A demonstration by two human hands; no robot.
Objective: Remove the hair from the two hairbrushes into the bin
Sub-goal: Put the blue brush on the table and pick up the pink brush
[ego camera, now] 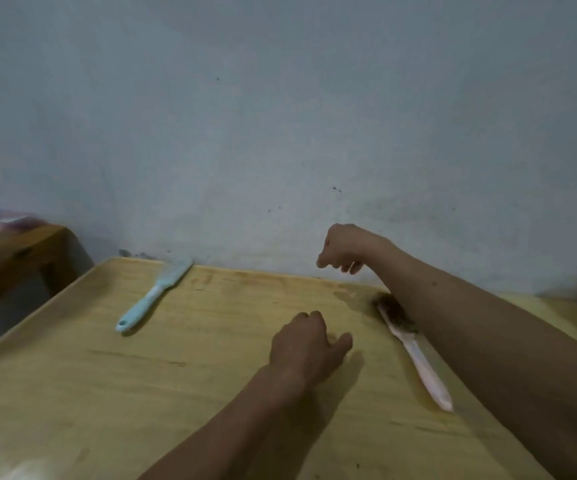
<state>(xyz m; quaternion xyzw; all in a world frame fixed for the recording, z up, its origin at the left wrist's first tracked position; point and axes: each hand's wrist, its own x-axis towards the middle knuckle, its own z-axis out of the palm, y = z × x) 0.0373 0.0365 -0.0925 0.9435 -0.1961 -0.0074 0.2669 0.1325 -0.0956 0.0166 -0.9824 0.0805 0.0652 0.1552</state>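
**Head view: both brushes lying untouched, no bin in sight**

You are working over the wooden table (72,393). Your right hand (344,249) is hovering, fingers curled on nothing; your left hand (306,344) is resting loosely curled, empty. The pink hairbrush (418,355), matted with hair, is lying under your right forearm; the blue hairbrush (153,296) is lying well apart. Next, probably, picking up the pink one.

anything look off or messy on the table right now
Only the pink plastic hairbrush stands out: its bristle end is matted with dark hair, lying partly under the right forearm. The light blue plastic hairbrush near the wall shows no hair clump. No bin is in view. Both hands hold nothing.
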